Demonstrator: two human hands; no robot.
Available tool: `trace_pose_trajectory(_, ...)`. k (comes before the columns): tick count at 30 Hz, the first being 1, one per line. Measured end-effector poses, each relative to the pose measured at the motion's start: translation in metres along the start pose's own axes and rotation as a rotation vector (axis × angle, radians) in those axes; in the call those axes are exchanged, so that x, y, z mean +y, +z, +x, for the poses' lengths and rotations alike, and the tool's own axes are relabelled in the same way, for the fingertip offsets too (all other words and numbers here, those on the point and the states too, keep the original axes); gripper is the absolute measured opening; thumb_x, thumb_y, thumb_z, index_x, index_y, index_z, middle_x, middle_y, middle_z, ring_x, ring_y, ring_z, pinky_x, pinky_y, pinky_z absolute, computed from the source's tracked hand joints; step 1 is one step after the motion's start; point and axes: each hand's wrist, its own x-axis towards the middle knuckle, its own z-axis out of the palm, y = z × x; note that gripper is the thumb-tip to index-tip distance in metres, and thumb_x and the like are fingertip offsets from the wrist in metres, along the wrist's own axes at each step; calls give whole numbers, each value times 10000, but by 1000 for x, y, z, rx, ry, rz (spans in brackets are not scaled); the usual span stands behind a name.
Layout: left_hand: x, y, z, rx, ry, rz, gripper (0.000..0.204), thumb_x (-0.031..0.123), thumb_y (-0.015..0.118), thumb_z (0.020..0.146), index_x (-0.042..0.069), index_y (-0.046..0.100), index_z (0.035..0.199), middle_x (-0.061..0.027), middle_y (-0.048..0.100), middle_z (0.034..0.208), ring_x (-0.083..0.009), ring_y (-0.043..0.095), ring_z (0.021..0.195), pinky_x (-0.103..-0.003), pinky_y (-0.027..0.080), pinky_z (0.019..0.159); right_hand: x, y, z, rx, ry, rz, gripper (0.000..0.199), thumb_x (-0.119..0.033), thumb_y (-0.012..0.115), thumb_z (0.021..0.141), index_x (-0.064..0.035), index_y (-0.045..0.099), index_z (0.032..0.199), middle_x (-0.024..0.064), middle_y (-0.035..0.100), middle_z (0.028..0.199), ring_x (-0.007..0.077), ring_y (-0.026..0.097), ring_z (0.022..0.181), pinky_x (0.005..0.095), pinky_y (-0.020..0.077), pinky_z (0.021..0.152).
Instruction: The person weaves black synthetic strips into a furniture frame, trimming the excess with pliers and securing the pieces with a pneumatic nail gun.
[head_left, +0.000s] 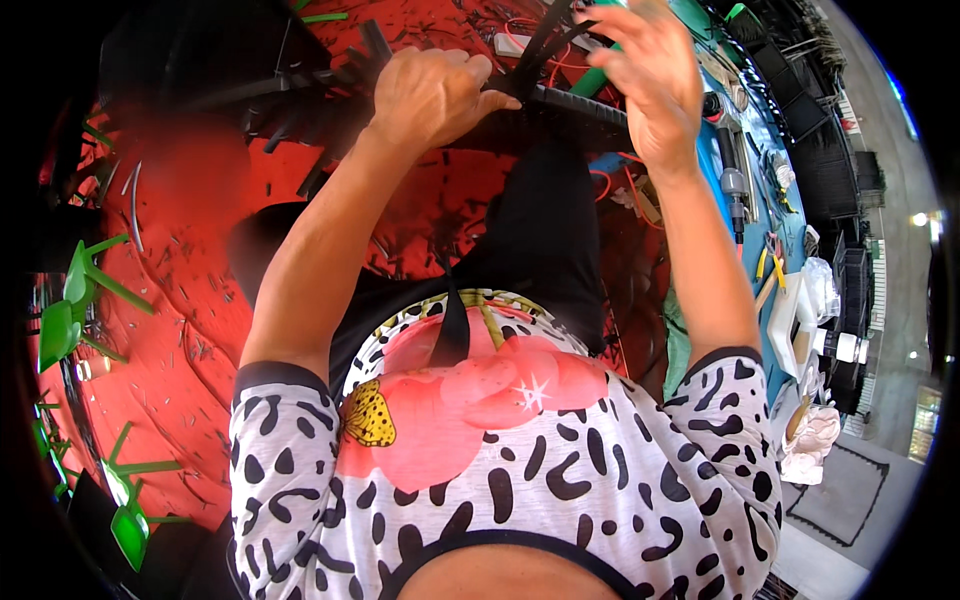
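Left hand (430, 95) clenched in a fist around a black bar (575, 105), ribbed along its length, held level in front of the body above the lap. Right hand (650, 80) raised just beside it, fingers curled about a flat black strap (545, 45); whether that grip was fully closed could not be told, the fingertips being partly turned away. Strap crossing the bar between the two hands, touching it.

Handling, as judged: bar stiff and light enough for one-handed support; ribbed surface likely to resist slipping. Best taken near the middle, clear of the strap crossing. Strap thin, pliable, apt to twist or slide through loose fingers; best pinched close to the bar. A second dark strip (455, 320) hanging down over the patterned shirt (520, 470), limp.

Surface below: red mat (170, 300) on the floor, littered with short dark offcuts. Green plastic pieces (80, 300) along the left edge of the mat. To the right, a blue bench (745, 140) carrying hand tools (735, 190), red cable (605, 185) and white containers (800, 320) toward its near end. Dark stacked crates (830, 150) beyond the far edge of the bench. Grey floor at the lower right corner.
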Motion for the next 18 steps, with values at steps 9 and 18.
trace_pose_trajectory(9,33,5,-29,-47,-76,-9,390,431,742,726,102,534,701,-41,547,610,-248,594,571,-379,439,515,59,-6,-63,-211,106,-817,297,-195,790,719,-53,654,941,102,649,903,303,636,836,374,489,708)
trace_pose_trajectory(18,76,15,-60,-220,-199,-3,333,351,760,688,113,529,718,-41,548,653,-225,600,624,-359,446,566,73,-19,-113,-245,-108,-867,197,-61,760,689,-93,684,867,24,662,983,235,619,950,357,457,868)
